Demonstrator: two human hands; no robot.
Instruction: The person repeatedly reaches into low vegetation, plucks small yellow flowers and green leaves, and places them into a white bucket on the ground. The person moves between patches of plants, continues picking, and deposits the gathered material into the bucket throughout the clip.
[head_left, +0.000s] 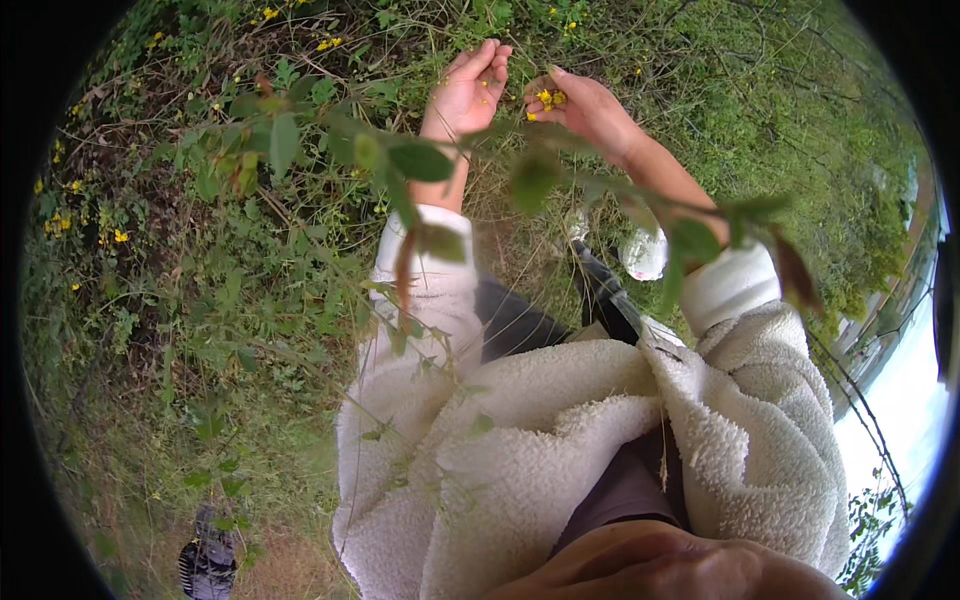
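My left hand (466, 90) reaches out at the upper middle, palm up with fingers curled, over green plants; a few tiny yellow bits show on or just before its palm. Close to its right, my right hand (574, 105) has bent fingers around several small yellow flowers (550, 99). Thumb and forefinger of that hand come together near a thin stem. The two hands are apart. A blurred leafy twig (420, 162) crosses the view in front of both forearms.
Yellow blossoms (56, 223) dot the bushes at the left. A white plastic-looking object (643, 255) lies in grass beyond my right forearm. A dark striped item (208, 562) is at the lower left. Thin bare branches (870, 420) arch at the right.
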